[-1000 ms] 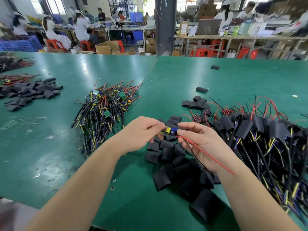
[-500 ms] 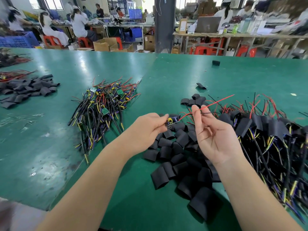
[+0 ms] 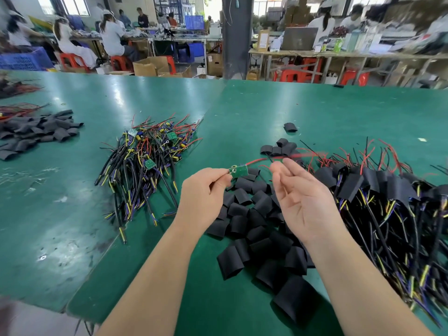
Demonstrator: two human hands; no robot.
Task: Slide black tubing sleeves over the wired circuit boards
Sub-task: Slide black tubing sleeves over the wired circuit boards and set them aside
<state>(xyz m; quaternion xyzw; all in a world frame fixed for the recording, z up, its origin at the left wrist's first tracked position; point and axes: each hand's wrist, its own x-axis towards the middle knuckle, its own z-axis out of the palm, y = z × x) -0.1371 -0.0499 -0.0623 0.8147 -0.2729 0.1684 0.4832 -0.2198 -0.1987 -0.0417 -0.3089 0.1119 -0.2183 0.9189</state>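
My left hand (image 3: 206, 190) pinches a small green circuit board (image 3: 238, 171) by its left end, above the green table. A red wire (image 3: 259, 161) runs from the board to the right, past the fingertips of my right hand (image 3: 303, 197). That hand is palm up with relaxed fingers; thumb and forefinger sit near the wire, and I cannot tell if they touch it. Loose black tubing sleeves (image 3: 257, 229) lie heaped under both hands. A pile of bare wired boards (image 3: 143, 163) lies to the left. Sleeved boards (image 3: 388, 204) are piled at the right.
A second heap of black sleeves (image 3: 36, 134) lies far left, with red wires behind it. One stray sleeve (image 3: 290, 127) sits further back on the green table (image 3: 266, 105). The table's near edge runs at bottom left. People work at benches beyond.
The board has turned in my left hand, showing its green face. My right hand swept the red wire from lower right up and over, then opened palm up beside the board.
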